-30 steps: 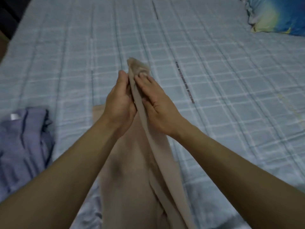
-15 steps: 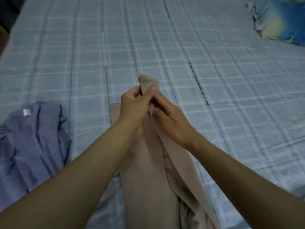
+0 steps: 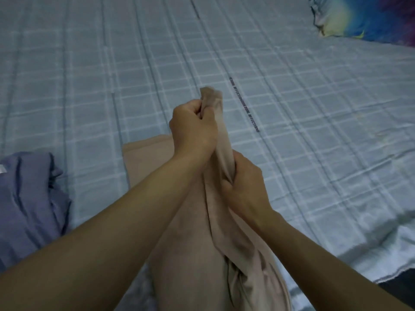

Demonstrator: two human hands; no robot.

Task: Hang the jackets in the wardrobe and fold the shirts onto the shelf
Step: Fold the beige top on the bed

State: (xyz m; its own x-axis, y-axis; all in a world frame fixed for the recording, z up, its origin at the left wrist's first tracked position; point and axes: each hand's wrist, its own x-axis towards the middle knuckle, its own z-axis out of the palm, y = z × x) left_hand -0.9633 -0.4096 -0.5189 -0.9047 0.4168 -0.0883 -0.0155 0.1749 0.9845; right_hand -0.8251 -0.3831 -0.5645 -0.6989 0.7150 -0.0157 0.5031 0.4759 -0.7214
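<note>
Checked bedsheet point(image 3: 112, 75) beneath beige garment point(image 3: 197, 254), top end blurred, perhaps a sleeve.

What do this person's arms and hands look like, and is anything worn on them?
Both forearms are bare as far as the frame shows: no sleeves, gloves, watch or bracelets. The left hand and right hand show no rings on the visible parts. Fingernails are mostly hidden.

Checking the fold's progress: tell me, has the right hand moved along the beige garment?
Yes. The right hand slid down the beige garment toward the person, away from the left hand.
</note>
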